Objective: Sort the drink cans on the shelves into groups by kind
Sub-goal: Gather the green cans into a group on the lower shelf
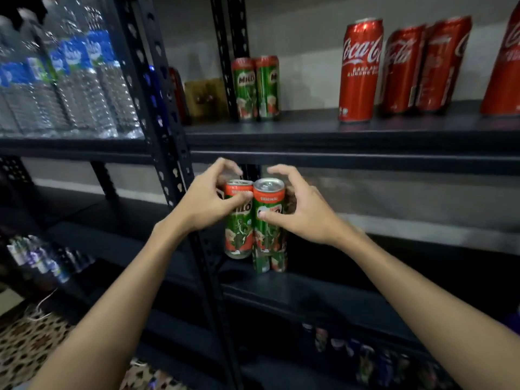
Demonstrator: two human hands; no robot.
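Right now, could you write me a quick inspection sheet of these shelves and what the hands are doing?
Surface: dark metal shelves, several tiers.
Job's things: two Milo cans and Coke cans upstairs; more Milo cans on the middle shelf.
Clutter: water bottles on the upper left; blurred cans below.
Hands: left hand grips one Milo can; right hand grips its neighbour, some fingers lifted.
Cables: white cord on the floor.
Surroundings: patterned mat, pale wall.

Both forearms reach forward, left hand (209,202) and right hand (302,209) side by side, fingers (281,171) seemingly curled in grips.
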